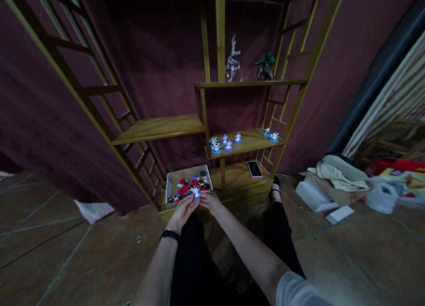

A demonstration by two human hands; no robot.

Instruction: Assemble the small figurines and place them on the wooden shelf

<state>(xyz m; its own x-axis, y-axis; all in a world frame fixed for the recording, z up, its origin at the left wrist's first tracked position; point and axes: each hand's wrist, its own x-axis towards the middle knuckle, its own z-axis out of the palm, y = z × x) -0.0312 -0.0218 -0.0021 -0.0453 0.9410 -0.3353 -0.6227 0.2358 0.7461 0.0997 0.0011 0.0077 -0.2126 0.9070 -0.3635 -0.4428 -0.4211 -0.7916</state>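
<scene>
Reaches both bare forearms (239,235) forward, angled inward toward each other. Brings the left hand (183,211) and right hand (210,201) together at the near edge of the box (173,178), fingers curled and fingertips close in a pinch. Wears a dark band (170,236) round the left wrist. Stretches the right leg (282,235) forward, foot (276,189) beside the lower right corner of the shelf unit (245,199).

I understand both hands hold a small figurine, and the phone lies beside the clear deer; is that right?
Not quite: the head view shows the phone on the bottom shelf, below the deer; the left hand and right hand hold the figurine.
</scene>
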